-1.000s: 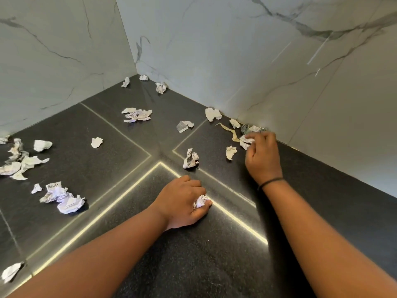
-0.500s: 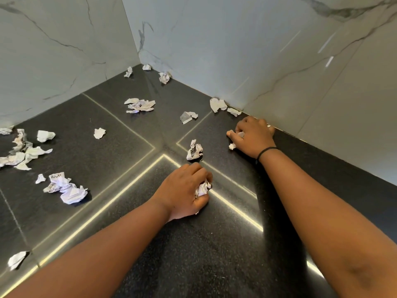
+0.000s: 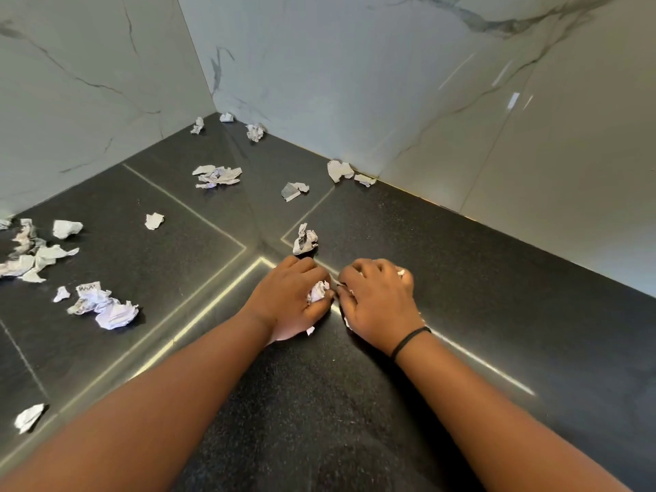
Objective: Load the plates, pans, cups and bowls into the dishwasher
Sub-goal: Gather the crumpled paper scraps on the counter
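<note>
Crumpled paper (image 3: pixel 318 291) mostly hidden inside both clenched hands, left (image 3: pixel 291 301) and right (image 3: pixel 380 303).

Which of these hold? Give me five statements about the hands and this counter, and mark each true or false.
1. The left hand grips a paper wad. True.
2. A black band circles the right wrist. True.
3. Plates are stacked on the counter. False: only crumpled paper lies there.
4. The right hand lies flat by the wall. False: its fingers curl over paper bits, beside the left hand.
5. A crumpled scrap lies just beyond the left hand. True.
</note>
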